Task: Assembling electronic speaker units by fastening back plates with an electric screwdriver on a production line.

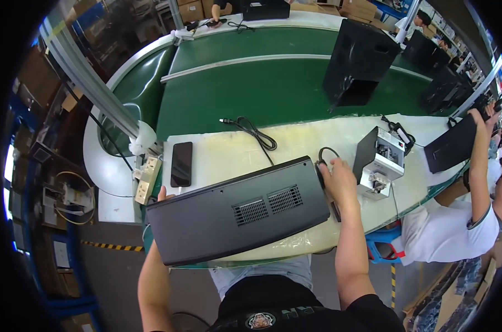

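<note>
A long black computer case point(245, 221) with two vent grilles lies slantwise in front of me at the near edge of the bench. My left hand point(162, 193) holds its left end; only the thumb shows over the top edge, and the case hides the other fingers. At the right end, my right hand point(341, 181) is closed round a short black cable point(329, 149) that loops up beside the case. What its fingertips press against is partly hidden. A coiled black power cord point(256, 133) lies behind the case, its plug pointing left.
A smartphone point(181, 164) lies left of the cord, beside a power strip point(147, 180). To the right stands a small silver-and-black machine point(381, 160). Beyond runs a green conveyor point(251, 83) carrying a tall black case point(359, 63). A co-worker point(456, 227) handles another black case at right.
</note>
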{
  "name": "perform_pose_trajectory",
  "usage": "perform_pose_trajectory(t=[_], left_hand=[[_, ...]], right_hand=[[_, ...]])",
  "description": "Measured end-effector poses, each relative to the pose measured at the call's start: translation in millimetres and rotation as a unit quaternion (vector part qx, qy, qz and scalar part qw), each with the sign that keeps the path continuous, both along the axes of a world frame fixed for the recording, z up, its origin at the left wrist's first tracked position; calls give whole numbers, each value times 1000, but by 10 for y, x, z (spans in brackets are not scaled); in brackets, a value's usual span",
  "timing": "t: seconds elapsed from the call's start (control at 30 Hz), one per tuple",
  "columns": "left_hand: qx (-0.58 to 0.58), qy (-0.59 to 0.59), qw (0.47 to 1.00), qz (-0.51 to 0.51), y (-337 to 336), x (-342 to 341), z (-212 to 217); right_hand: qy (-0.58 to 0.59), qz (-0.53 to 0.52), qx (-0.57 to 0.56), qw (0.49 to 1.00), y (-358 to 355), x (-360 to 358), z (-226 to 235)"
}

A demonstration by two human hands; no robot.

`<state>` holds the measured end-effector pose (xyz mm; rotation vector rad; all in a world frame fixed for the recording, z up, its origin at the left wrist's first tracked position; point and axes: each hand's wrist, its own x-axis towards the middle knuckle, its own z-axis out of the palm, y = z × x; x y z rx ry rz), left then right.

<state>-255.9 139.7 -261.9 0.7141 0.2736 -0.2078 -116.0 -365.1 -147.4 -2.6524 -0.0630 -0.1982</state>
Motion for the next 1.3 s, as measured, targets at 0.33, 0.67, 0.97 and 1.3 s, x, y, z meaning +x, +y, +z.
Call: perform_pose_trajectory(t=[0.33,0.67,0.97,1.3], left_hand=[[572,-81,816,-17,-721,624,2127],[754,-348,499,-250,-2735,1087,2415],[753,-328,541,-183,-2963,1105,2289],[730,-374,550,-161,-3005,1089,2252]], right_hand=[[5,-16,126,992,-445,-212,-67],[-350,-123,636,677,-1276,-471,966],[-469,-153,364,790,-1397,-397,1126],[-480,-59,321,814,-1064,-269,885]])
